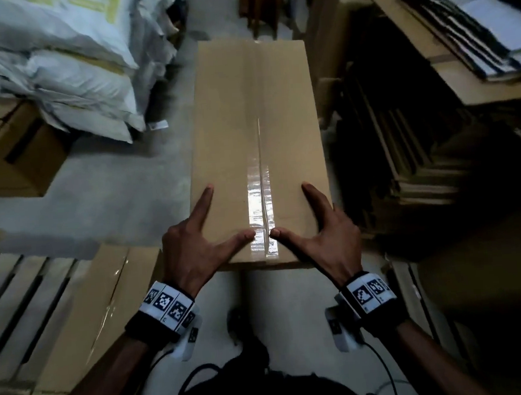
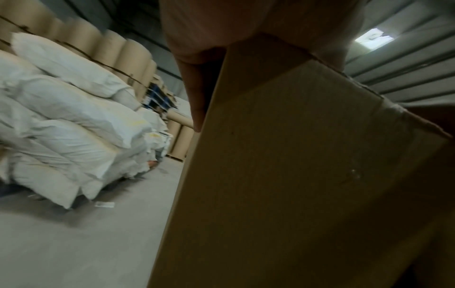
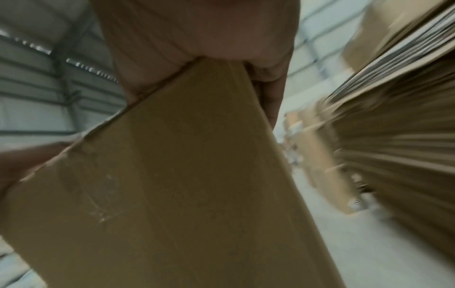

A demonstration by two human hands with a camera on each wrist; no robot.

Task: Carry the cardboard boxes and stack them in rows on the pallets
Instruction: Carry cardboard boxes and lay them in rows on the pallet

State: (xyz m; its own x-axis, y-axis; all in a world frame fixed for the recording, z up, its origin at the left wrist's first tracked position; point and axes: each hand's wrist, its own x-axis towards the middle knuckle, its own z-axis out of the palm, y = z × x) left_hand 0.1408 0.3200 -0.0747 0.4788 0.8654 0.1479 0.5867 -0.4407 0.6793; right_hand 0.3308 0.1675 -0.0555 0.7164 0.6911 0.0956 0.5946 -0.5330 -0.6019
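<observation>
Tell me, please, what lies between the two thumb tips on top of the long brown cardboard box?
In the head view, only the strip of clear glossy tape along the long brown cardboard box lies between the thumbs.

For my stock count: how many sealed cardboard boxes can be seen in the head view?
3. One long taped box is carried in both hands, one lies on the pallet at lower left, one sits under the white sacks at left. More may be hidden.
</observation>
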